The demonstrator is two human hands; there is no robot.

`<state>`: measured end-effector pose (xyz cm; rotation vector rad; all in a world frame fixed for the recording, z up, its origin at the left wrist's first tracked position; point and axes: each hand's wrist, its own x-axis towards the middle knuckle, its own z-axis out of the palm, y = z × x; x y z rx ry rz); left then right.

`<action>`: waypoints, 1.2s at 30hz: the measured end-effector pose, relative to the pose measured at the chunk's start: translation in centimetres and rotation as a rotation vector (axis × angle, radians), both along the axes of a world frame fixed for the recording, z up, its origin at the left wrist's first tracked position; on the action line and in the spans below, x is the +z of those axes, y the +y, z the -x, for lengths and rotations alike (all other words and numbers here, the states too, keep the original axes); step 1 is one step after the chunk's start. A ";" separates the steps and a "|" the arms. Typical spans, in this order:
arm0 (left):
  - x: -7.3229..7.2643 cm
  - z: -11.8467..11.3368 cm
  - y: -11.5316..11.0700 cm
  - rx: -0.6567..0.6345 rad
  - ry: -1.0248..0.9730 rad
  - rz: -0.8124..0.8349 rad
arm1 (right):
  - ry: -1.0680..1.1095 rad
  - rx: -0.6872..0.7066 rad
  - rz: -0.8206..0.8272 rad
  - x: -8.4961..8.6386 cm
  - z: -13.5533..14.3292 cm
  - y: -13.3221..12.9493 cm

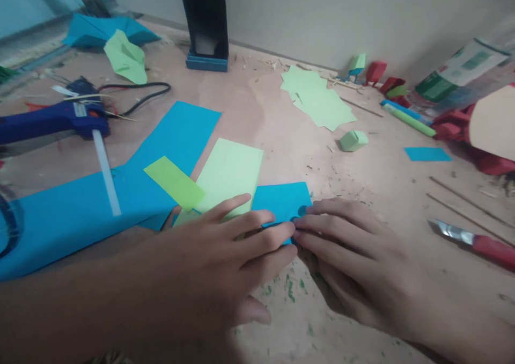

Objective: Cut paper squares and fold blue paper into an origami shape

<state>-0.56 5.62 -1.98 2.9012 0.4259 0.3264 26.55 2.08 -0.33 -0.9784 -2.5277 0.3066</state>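
Note:
A small blue paper piece [284, 198] lies on the table in front of me, its near edge covered by my fingertips. My left hand [245, 240] reaches over that edge with fingers stretched and apart, the thumb well clear of them, and the fingertips resting at the paper. Closed fingers of my right hand [346, 240] press together on the paper's near right edge; the right thumb is hidden. Left of the blue piece, a pale green sheet [231, 173] lies partly under my left fingers. A bright green strip [175, 182] overlaps that sheet.
A large blue sheet [169, 144] and a blue glue gun [80, 114] with a white glue stick lie left. Pale green cut-outs [317, 95] and a small folded green piece [354, 140] sit farther back. At right are a red-handled cutter [478, 241], thin sticks [462, 213] and a tilted container [458, 74].

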 end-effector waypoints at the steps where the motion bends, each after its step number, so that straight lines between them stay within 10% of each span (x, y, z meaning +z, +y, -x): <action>1: -0.1 -0.1 0.0 0.006 -0.011 0.004 | -0.002 -0.002 0.003 0.0 0.0 0.0; 36: 0.5 0.2 0.2 -0.018 0.000 -0.043 | 0.002 -0.399 -0.017 0.0 -0.5 0.6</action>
